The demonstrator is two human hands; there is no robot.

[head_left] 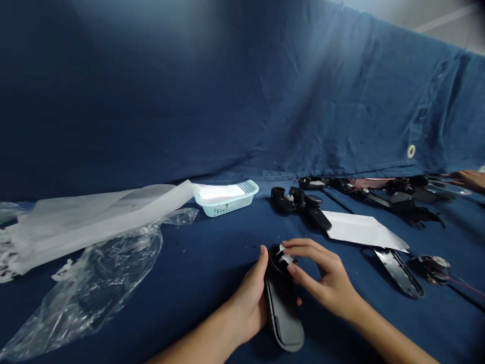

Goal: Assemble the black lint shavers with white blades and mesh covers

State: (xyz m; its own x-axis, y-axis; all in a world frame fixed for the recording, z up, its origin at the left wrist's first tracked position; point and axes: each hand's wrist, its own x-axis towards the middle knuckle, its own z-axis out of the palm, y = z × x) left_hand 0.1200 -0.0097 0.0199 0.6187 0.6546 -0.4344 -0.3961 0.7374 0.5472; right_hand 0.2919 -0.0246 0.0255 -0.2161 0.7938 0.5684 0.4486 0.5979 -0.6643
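Casing (285, 312) in left grip (252, 299), beside right grip (329, 279).

On my feed the elongated casing (286, 308) reads as smooth, mostly matt black plastic, while the little white piece (287, 259) at its round end looks like plastic too, its finish too small for me to judge. I see dull, woven-looking blue cloth on the tabletop (212, 263) and softly creased fabric in the curtain (227, 91). The basket (227, 207) appears to be perforated plastic, the crumpled bag (113, 278) glossy clear film, and the flat sheet (364, 230) smooth, matt white paper.
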